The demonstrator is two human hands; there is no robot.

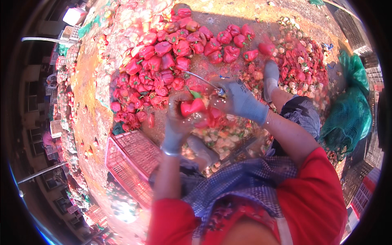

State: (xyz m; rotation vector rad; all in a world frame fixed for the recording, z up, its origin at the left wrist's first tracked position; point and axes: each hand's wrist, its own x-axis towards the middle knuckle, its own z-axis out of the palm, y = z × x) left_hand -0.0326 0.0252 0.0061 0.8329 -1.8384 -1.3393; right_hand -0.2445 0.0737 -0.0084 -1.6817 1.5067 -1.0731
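the person is sitting low over the ground and both hands are wearing grey work gloves. the left hand [178, 118] is closing its fingers around a red bell pepper [192, 107], which is sitting in the palm with its green stem pointing up, just in front of the person's knees. the right hand [238, 99] is gripping tight a thin metal tool [203, 80]; its handle is hidden inside the fist and the bright curved rod is sticking out to the upper left, over the pepper. the two hands are almost touching each other above the pepper. right under them a heap of pale seeds and cut cores [222, 139] is lying on the ground between the feet. farther away a big pile of whole red peppers [171, 61] is spreading over the ground, and to the right another heap of red and pale scraps [302, 61] is lying beside the person's grey shoe [270, 79]. a pink plastic crate [130, 161] is standing near the left knee, and a green net sack [351, 114] is lying at the right side. the person is wearing red sleeves and a blue checked apron [241, 179].
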